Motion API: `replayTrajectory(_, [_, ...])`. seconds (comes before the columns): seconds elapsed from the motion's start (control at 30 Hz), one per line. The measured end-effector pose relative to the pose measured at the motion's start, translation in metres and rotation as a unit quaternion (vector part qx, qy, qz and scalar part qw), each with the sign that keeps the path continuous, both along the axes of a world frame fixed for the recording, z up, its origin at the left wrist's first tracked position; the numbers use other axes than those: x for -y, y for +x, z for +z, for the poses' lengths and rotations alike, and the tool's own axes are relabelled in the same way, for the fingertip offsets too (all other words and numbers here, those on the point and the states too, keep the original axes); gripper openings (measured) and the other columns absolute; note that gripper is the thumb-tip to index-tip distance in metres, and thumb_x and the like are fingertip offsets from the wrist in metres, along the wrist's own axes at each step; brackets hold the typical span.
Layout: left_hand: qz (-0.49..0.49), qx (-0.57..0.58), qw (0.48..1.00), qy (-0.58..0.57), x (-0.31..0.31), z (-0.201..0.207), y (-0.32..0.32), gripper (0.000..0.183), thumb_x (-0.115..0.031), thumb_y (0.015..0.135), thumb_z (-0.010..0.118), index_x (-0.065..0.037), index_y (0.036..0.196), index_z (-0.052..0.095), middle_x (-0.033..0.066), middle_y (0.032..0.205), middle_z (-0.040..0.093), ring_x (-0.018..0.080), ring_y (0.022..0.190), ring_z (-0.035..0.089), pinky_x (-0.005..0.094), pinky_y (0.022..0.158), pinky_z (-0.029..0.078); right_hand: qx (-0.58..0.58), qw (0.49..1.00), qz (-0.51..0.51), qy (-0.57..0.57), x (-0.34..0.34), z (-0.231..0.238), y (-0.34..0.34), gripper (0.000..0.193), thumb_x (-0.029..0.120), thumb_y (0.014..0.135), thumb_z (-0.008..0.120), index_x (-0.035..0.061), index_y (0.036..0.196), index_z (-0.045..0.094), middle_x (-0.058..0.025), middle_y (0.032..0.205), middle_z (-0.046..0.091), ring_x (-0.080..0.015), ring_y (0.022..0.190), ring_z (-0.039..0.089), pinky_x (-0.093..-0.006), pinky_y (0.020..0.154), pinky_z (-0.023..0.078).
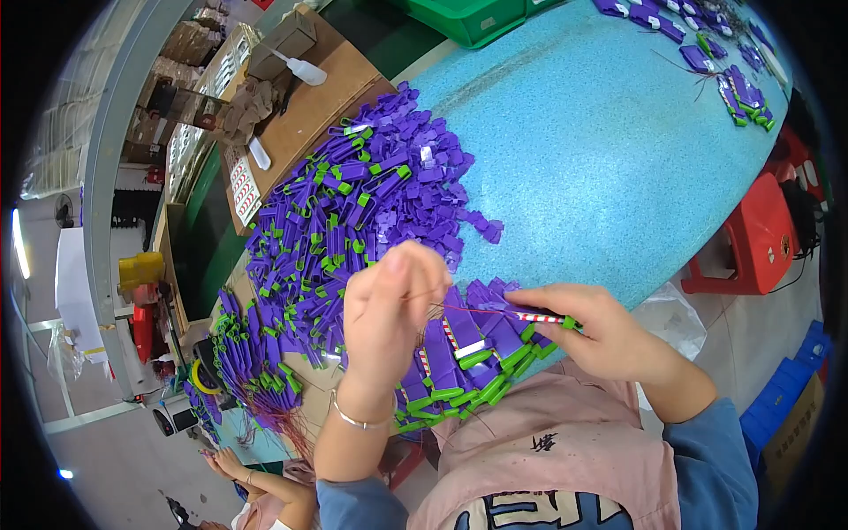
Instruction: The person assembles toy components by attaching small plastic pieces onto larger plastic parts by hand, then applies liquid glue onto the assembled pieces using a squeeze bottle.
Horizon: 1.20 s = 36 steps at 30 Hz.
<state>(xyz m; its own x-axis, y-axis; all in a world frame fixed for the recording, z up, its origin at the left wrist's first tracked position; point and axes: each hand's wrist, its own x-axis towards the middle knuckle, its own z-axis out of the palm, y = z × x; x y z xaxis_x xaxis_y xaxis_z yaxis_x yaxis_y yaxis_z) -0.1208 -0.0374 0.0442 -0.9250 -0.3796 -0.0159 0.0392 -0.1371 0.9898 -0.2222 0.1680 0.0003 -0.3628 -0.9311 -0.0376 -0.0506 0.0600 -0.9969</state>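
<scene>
My right hand point(609, 340) pinches a flat purple piece with a green end and a red-and-white striped edge point(541, 318) between thumb and fingers. From it a thin red wire point(477, 309) runs leftward to my left hand point(393, 296), whose fingers are curled closed, apparently on the wire; the fingertips are partly hidden. Below and between my hands, several purple pieces with green ends point(477, 358) lie overlapping at the table's near edge, some with striped sides. Just beyond my left hand spreads a large heap of loose purple and green parts point(353, 203).
The blue table point(583, 132) carries more purple pieces point(742, 93) at its far right. A green bin point(486, 22) stands at the far edge. Red stools point(751, 238) are at the right. Wired pieces point(256, 353) lie at left, near another person's hands point(228, 464).
</scene>
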Motion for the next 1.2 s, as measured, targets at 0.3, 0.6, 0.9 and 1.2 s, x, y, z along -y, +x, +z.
replayTrajectory(0.3, [0.039,0.163,0.75,-0.64,-0.004,-0.051,-0.057,0.019,-0.013,0.075,0.074,-0.005,0.089,0.066,0.0106,0.083,0.058,0.0291,0.083,0.054,0.04,0.074,0.046,-0.04,0.998,-0.041,0.002,-0.012,-0.005,-0.002,0.025,0.016,0.08,0.073,0.0009,0.098,0.063,-0.0118,0.085,0.059,-0.0247,0.08,0.058,-0.0334,0.072,0.045])
replayTrajectory(0.6, [0.027,0.158,0.801,-0.577,0.01,-0.053,-0.058,0.014,-0.007,0.073,0.074,-0.004,0.082,0.064,0.012,0.086,0.058,0.0307,0.083,0.054,0.0411,0.073,0.045,0.123,0.991,-0.041,0.043,-0.015,-0.009,0.001,0.019,0.01,0.084,0.071,0.0007,0.087,0.054,-0.0056,0.077,0.061,-0.0115,0.071,0.057,-0.0291,0.064,0.046])
replayTrajectory(0.9, [0.015,0.173,0.772,-0.611,0.003,-0.052,-0.057,0.025,-0.009,0.069,0.078,-0.003,0.092,0.067,0.0112,0.089,0.06,0.0293,0.087,0.055,0.0377,0.078,0.046,0.211,0.976,-0.044,0.037,-0.016,-0.011,0.01,0.016,0.006,0.088,0.066,-0.0007,0.092,0.052,-0.0072,0.08,0.064,-0.0088,0.072,0.059,-0.0263,0.062,0.047])
replayTrajectory(1.2, [-0.064,0.116,0.767,-0.628,0.007,-0.043,-0.056,0.025,-0.001,0.071,0.073,-0.006,0.095,0.068,0.0111,0.093,0.059,0.0311,0.091,0.055,0.0401,0.082,0.047,0.19,0.979,-0.056,0.034,-0.019,-0.013,0.011,0.017,0.007,0.088,0.066,-0.001,0.093,0.052,-0.0073,0.079,0.064,-0.0084,0.072,0.059,-0.0259,0.062,0.046])
